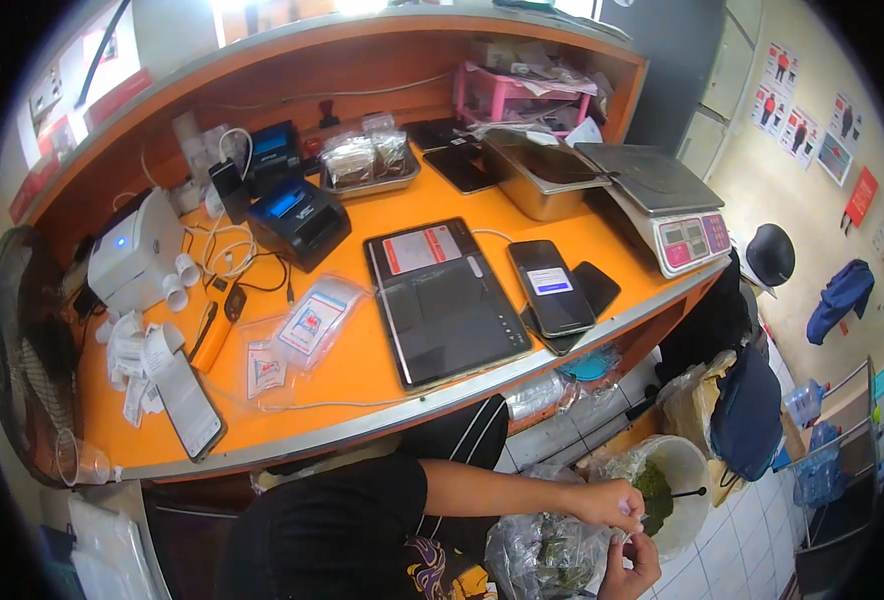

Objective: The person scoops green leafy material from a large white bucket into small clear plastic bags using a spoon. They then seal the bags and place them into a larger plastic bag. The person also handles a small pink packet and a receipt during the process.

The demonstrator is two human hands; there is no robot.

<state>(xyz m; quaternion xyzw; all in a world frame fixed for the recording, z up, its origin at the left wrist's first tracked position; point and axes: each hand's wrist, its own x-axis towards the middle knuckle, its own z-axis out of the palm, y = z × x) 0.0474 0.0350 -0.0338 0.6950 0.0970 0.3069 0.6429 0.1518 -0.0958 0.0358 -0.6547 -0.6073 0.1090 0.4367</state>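
Note:
My left hand (610,504) reaches in from the left at the lower right, its fingertips closed in a pinch. Just below it, my right hand (632,567) is also pinching, thumb up, fingertips close to the left ones. Between them shows a small whitish bit of thin plastic; its full shape is hidden. Left of the hands lies a large clear plastic bag (522,553) with dark green contents. Beyond the hands stands a white bucket (695,463), lined with plastic, holding a green ground mass (652,500). A dark-tipped utensil handle (689,492) sticks out over its rim.
An orange counter (332,400) curves above my arm. On it are a tablet (447,310), phones (552,290), a scale (677,225), a metal pan (542,190), a receipt printer (297,225) and plastic packets (317,320). A dark blue bag (747,415) stands beyond the bucket.

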